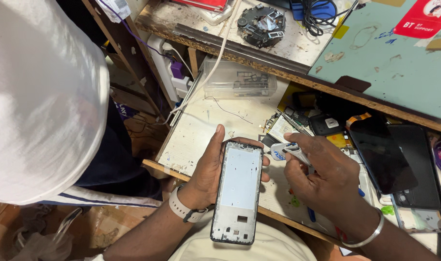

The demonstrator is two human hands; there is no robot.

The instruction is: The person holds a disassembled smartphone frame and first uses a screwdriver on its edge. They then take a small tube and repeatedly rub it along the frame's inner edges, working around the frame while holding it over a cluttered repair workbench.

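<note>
My left hand (pixel 207 166) grips a bare phone frame (pixel 238 191), pale grey inside with a black rim, held upright over the drawer's front edge. My thumb lies along its left side and my fingertips curl round its right side. My right hand (pixel 322 176) holds a small white tube with a blue nozzle (pixel 284 152), its tip pointing left at the frame's upper right edge. A white watch sits on my left wrist, a metal bangle on my right.
A pulled-out drawer (pixel 201 130) holds a clear plastic parts box (pixel 239 79). Two dark phone screens (pixel 397 162) lie at right. The workbench above (pixel 297 53) carries a round black part, cables and a teal mat. A person in white stands at left (pixel 41 96).
</note>
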